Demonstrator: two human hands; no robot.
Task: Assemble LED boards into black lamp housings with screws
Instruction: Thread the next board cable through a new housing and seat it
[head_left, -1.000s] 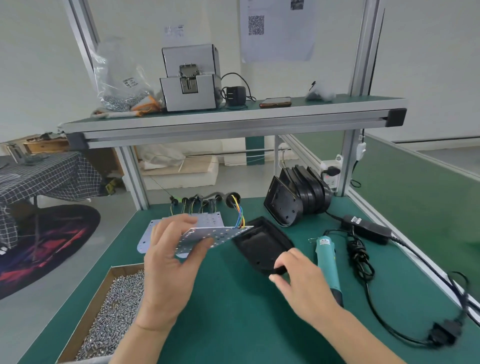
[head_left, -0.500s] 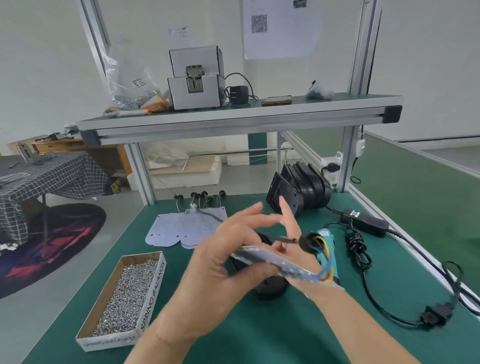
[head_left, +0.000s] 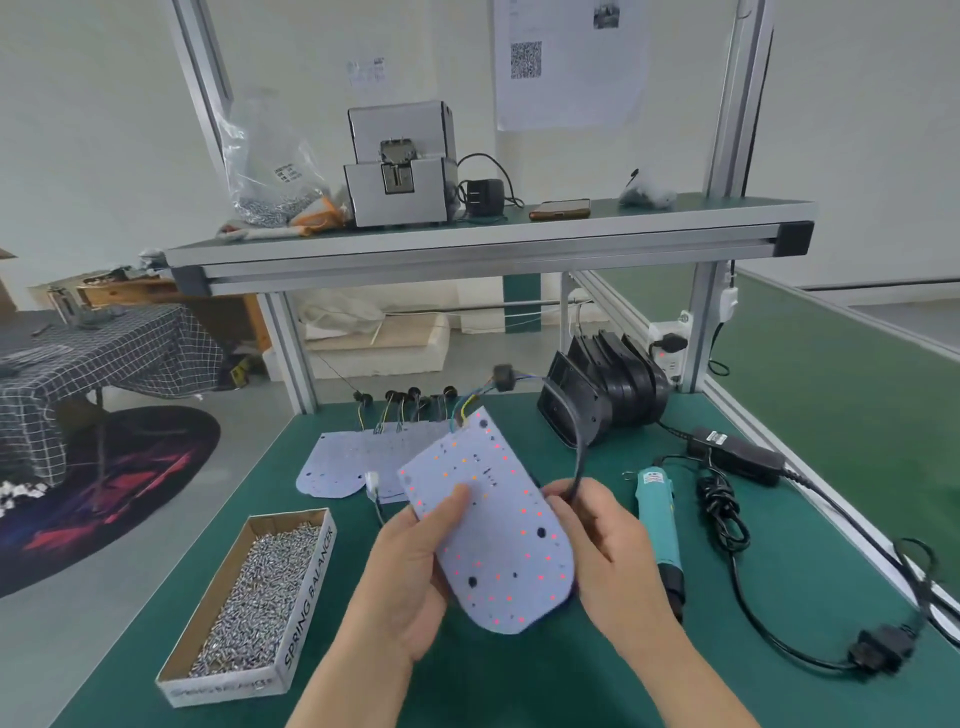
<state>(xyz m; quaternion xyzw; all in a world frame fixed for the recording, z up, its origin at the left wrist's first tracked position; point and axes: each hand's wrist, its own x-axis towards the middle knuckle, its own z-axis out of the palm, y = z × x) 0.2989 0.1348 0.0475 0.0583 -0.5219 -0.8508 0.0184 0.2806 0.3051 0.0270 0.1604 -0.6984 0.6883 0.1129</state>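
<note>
Hovering above the green worktop (head_left: 519, 686), the LED board (head_left: 493, 525) faces up, its long axis running from the rounded near end to the wired far end. The left grip (head_left: 410, 577) pinches its left edge, and the right grip (head_left: 608, 551) clasps the right edge and a black cable (head_left: 576, 447). A screw box (head_left: 249, 592) lies left, a screwdriver (head_left: 658, 525) right, and black housings (head_left: 602, 395) behind.

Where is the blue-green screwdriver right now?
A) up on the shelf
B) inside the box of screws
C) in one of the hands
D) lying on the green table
D: the screwdriver lies on the table beside the right hand, which, like the left hand, holds the LED board.
</note>
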